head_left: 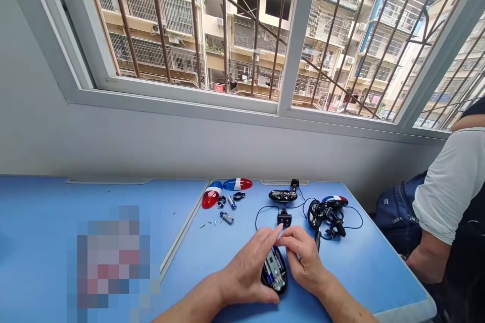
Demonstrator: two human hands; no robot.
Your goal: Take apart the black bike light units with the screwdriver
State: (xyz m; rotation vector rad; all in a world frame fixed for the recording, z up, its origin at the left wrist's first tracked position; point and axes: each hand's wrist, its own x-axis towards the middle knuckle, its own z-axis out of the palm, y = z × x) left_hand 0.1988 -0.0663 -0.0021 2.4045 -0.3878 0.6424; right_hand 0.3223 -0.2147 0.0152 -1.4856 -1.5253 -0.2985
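My left hand point(246, 272) grips a black oval housing point(273, 282) from the left, with its open side up showing a circuit board point(275, 271) and a blue battery point(268, 273). My right hand point(301, 257) is just right of it, and its fingers almost meet my left fingertips. A dark tool shaft, likely a small screwdriver point(317, 240), sticks out of my right hand. Beyond my hands, a black switch box point(284, 218) sits on the blue table point(204, 267) with thin black wires point(265, 214) trailing from it.
Farther back lie a red-and-white cover point(212, 194), a blue-white-red cover point(237, 184), loose batteries point(227, 217), tiny screws point(209, 223), and black clamps with another housing point(322, 214). A person in a white shirt point(447, 197) sits right, beside a blue backpack point(397, 212). A barred window point(189, 25) lies ahead.
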